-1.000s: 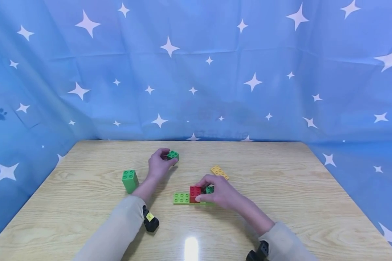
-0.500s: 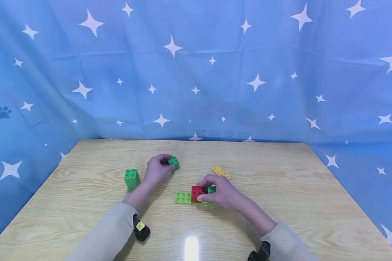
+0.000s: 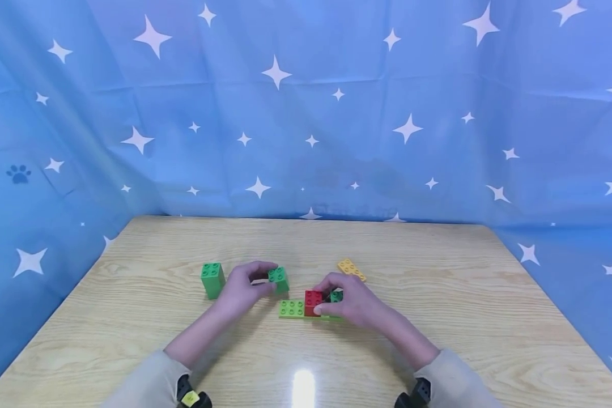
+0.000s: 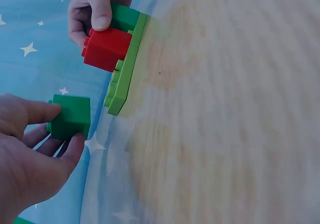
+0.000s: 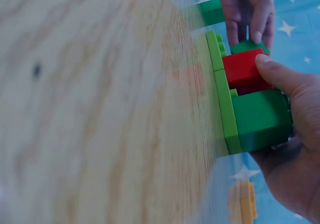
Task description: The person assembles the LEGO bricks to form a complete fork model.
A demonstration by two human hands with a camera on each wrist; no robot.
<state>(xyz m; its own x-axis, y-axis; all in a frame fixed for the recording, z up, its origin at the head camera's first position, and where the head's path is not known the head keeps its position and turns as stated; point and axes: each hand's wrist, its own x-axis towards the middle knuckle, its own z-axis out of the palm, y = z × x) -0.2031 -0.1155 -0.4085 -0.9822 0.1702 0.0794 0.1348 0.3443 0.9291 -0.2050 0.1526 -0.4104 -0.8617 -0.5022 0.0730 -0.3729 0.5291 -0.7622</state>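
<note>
My left hand (image 3: 245,287) pinches a green toy brick (image 4: 72,116) between thumb and fingers, held up just behind the left end of a flat lime-green brick base (image 3: 292,309). On the base stands a red brick (image 3: 313,303), which my right hand (image 3: 353,300) grips between thumb and fingers. Right of the red brick, a second green brick (image 5: 262,119) sits on the same base, mostly covered by the right hand in the head view. In the left wrist view, bare studs show on the base's near end, beside the red brick (image 4: 107,49).
A tall green block (image 3: 212,280) stands on the wooden table (image 3: 132,317) left of my left hand. Behind my right hand lies a flat yellow-orange brick (image 3: 352,269). A blue star-patterned cloth (image 3: 306,113) hangs behind the table.
My left hand has brought its green brick nearer and slightly right, from the far part of the table to close behind the base. The right hand keeps its grip on the red brick.
</note>
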